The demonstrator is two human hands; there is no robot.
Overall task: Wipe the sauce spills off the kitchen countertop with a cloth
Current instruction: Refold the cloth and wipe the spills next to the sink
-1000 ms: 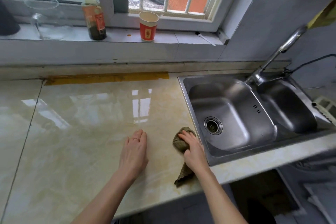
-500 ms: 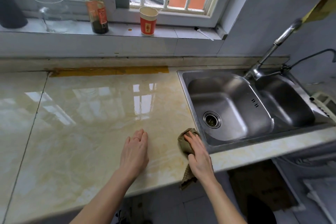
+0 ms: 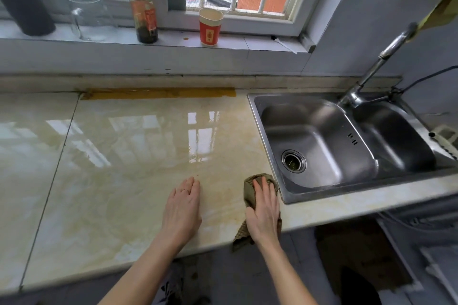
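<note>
- One olive-brown waffle-weave cloth [image 3: 249,188], bunched into a pad near the front edge of the countertop, close against the sink's near-left corner. One loose end droops over the counter's front edge. It is soft and ribbed, and we judge it absorbent.
- One right hand [image 3: 264,213], laid on top of the cloth with its fingers nearly straight and together. It presses the cloth down and does not clutch it. We judge that the flat palm spreads the pressure for a wiping stroke.
- One left hand [image 3: 183,208], flat on the stone just beside the cloth, fingers extended, holding nothing. A thin ring shows on one finger. We take this hand for a brace.
- One glossy cream marble-patterned countertop [image 3: 111,168], hard and slick, mirroring the window. Yellow-tan clouding lies around both hands; we cannot tell smeared sauce from the stone's own veining.
- One strip of mustard-brown tape [image 3: 158,93] along the back seam.
- One brushed stainless-steel double-bowl sink [image 3: 260,136] with rounded corners and a round drain, and one metal faucet [image 3: 379,62] behind it.
- Three items on the grey tiled window ledge [image 3: 260,44], well apart from the work: a clear plastic sauce bottle with a brown nozzle [image 3: 144,15], a red-and-white paper cup [image 3: 209,28] and a clear glass jug [image 3: 85,15].
</note>
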